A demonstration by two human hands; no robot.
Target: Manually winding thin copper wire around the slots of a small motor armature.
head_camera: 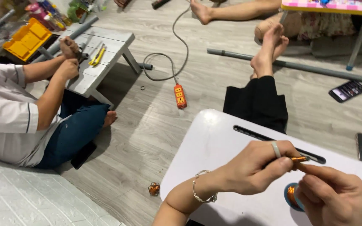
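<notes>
1. A short length of copper-coloured wire (299, 159) sits at about 4 o'clock in the view, just above a small white desk (214, 146), pinched between both hands.
2. The left hand (256, 169), wearing a ring and a bracelet, has its grip clenched on the wire between thumb and forefinger.
3. The right hand (332, 196) meets it from 5 o'clock, fingertips grasping the wire's other end.
4. Below the hands, touching the desk, lies a blue-rimmed spool of copper wire (291, 196).
5. The step in hand looks like twisting or straightening the wire end; a next move would call for steady, fine pinching.
6. At 10 o'clock another person (17, 113) sits on the floor, working at a low grey bench (105, 50).
7. An orange power strip (180, 96) lies on the floor at 12 o'clock.
</notes>
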